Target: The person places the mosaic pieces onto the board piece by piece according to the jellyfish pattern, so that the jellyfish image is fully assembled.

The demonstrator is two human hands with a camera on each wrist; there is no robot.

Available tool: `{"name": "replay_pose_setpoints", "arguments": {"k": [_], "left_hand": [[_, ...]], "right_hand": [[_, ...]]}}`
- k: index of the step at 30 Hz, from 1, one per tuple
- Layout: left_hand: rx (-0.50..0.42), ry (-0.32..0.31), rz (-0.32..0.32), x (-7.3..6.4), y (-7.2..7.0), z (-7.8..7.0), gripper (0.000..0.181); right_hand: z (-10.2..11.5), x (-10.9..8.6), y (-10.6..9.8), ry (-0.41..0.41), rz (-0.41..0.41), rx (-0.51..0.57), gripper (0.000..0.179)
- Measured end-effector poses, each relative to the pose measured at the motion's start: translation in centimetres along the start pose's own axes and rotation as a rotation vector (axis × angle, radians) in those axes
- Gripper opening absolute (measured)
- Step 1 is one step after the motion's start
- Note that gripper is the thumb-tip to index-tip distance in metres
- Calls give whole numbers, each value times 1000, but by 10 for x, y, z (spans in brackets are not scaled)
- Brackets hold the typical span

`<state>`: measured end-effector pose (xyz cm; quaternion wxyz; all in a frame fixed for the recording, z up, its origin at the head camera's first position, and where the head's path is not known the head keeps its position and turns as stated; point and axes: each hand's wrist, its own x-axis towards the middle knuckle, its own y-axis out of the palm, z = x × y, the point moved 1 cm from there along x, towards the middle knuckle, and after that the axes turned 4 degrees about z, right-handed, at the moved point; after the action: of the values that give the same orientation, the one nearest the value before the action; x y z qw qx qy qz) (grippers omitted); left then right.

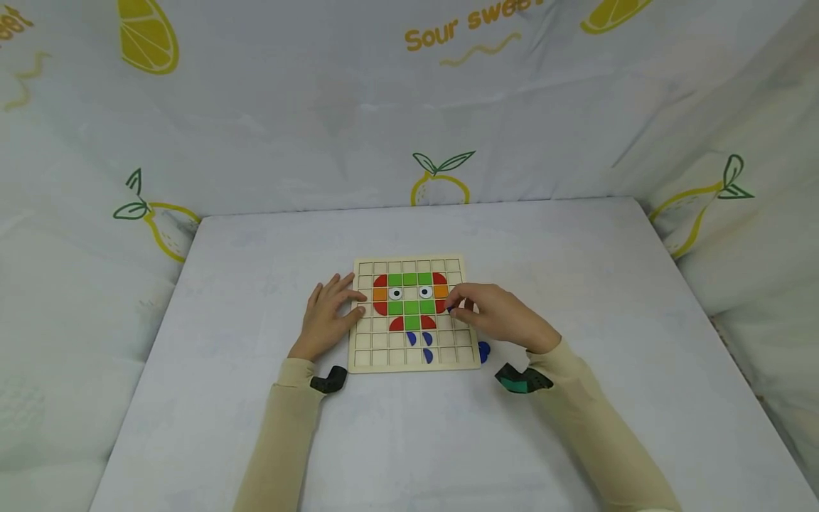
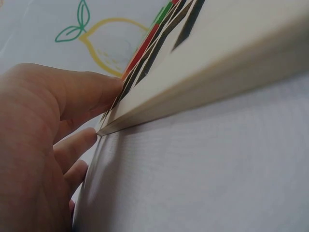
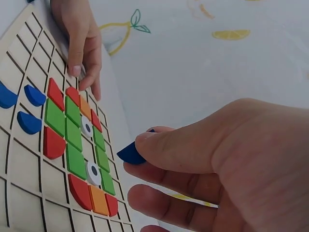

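Observation:
A wooden grid board (image 1: 377, 360) lies on the table, bearing green squares (image 1: 411, 308), red rounded pieces (image 1: 381, 308), orange squares (image 3: 99, 200) and two eye discs (image 3: 93, 173). Blue curved pieces (image 3: 30, 123) sit in cells on the near part. My left hand (image 1: 328, 320) rests at the board's left edge, thumb and fingertips touching it, fingers fairly straight. Above the board's right side, my right hand (image 1: 502, 313) pinches a blue curved piece (image 3: 131, 154) between thumb and index finger. In the left wrist view the thumb touches the board's rim (image 2: 159, 104).
More blue pieces (image 1: 484, 351) lie on the table just beside the board's lower right corner. A white cloth covers the table (image 1: 409, 441). Behind it hangs a white curtain (image 1: 307, 121) with lemon prints. A dark wrist camera (image 1: 329, 380) is on the left wrist.

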<state>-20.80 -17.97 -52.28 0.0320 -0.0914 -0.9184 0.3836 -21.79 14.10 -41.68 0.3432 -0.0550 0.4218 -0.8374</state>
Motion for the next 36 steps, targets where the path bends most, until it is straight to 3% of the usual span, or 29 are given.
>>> {"name": "replay_pose_setpoints", "arguments": {"k": [11,28,36], "left_hand": [[9,3,-10,2,2,2,19],[10,-3,1,1,1,2,19],[11,-11,5,1,0,2,20]], "right_hand": [[11,14,8,-77,-21,-6,13],[12,25,34,-40,134,60,8],[11,30,48,-35,211,33,6]]}}
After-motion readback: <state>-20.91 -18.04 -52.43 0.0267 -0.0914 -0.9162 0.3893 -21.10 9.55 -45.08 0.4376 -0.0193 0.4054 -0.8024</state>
